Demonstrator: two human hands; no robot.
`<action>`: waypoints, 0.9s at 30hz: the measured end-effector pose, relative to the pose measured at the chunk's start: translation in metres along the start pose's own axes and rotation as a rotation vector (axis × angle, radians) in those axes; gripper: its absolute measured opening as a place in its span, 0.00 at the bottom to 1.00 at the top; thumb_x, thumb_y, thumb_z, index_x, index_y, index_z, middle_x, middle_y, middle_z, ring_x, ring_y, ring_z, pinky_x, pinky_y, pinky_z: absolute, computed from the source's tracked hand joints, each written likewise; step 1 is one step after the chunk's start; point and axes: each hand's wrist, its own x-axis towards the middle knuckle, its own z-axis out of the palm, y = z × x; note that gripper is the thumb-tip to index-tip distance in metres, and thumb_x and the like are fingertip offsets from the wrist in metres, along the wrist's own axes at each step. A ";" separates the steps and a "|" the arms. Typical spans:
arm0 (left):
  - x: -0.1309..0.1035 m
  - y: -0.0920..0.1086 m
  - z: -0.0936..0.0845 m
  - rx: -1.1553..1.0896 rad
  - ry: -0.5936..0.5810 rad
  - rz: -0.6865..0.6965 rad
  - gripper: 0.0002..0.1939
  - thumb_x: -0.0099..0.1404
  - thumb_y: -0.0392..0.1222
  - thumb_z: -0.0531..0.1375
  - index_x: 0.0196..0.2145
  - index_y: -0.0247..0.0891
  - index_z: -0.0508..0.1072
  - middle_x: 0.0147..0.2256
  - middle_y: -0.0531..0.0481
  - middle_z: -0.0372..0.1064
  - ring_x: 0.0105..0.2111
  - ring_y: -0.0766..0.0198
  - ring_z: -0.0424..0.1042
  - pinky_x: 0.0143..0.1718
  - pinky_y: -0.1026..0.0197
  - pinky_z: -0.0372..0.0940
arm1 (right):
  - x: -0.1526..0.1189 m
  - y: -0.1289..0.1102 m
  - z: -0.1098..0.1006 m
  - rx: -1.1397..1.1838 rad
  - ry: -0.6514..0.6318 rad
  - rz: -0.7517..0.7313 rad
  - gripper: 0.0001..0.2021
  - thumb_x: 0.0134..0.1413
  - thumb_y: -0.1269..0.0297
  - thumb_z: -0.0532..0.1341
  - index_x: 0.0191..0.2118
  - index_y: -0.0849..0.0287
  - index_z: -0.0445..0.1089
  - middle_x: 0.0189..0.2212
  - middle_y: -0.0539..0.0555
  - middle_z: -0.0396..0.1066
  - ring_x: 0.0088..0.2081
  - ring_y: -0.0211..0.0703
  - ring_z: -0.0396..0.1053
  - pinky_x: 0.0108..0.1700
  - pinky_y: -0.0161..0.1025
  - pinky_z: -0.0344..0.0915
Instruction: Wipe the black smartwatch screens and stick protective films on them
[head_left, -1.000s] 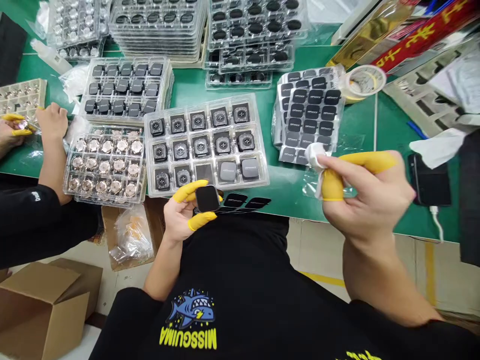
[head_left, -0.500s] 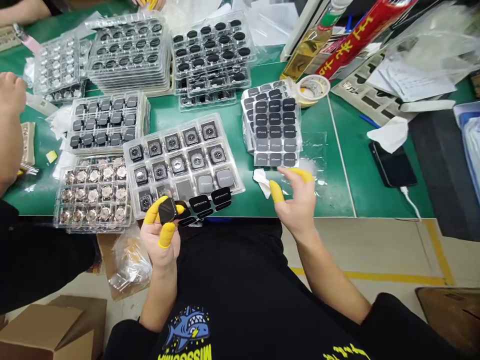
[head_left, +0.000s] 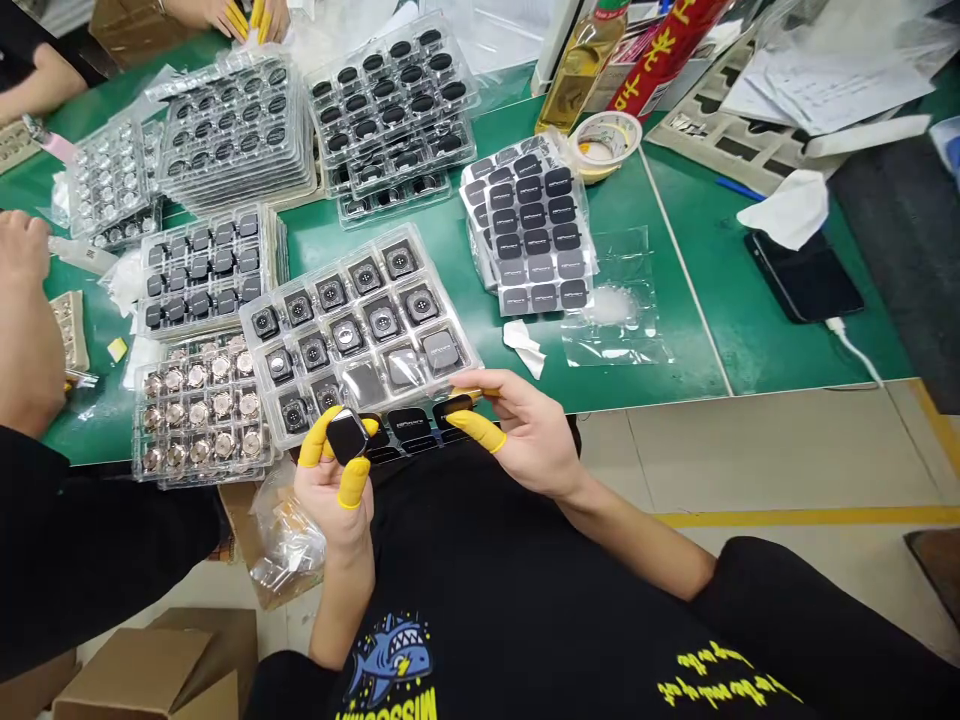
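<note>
A square black smartwatch body (head_left: 347,436) is pinched between the yellow-cotted fingers of my left hand (head_left: 335,505). The left end of a strip of black printed stickers (head_left: 412,424) passes behind the watch, at the fingers of that hand. My right hand (head_left: 534,432), also in yellow finger cots, grips the right end of this strip between thumb and forefinger. Just beyond both hands lies a clear plastic tray (head_left: 444,300) with watch bodies in its pockets, most with sensor backs up; a few near-side pockets look grey.
Sticker sheets (head_left: 534,215) lie beyond my right hand, near a tape roll (head_left: 628,135) and crumpled tissue (head_left: 524,348). Stacked watch trays (head_left: 240,180) fill the left and back. A phone (head_left: 804,278) is at the right. Another person's hand (head_left: 26,330) is at the left.
My right hand has come left and down from near the sticker sheets and taken hold of the strip's right end. The watch in my left hand has tilted, showing its glossy face.
</note>
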 end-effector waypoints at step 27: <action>-0.016 -0.015 0.005 0.034 -0.031 0.063 0.33 0.52 0.60 0.84 0.51 0.43 0.87 0.39 0.48 0.88 0.38 0.57 0.89 0.48 0.60 0.83 | 0.000 0.014 0.021 0.225 0.175 0.173 0.21 0.58 0.38 0.78 0.36 0.51 0.80 0.42 0.55 0.84 0.46 0.50 0.81 0.55 0.50 0.80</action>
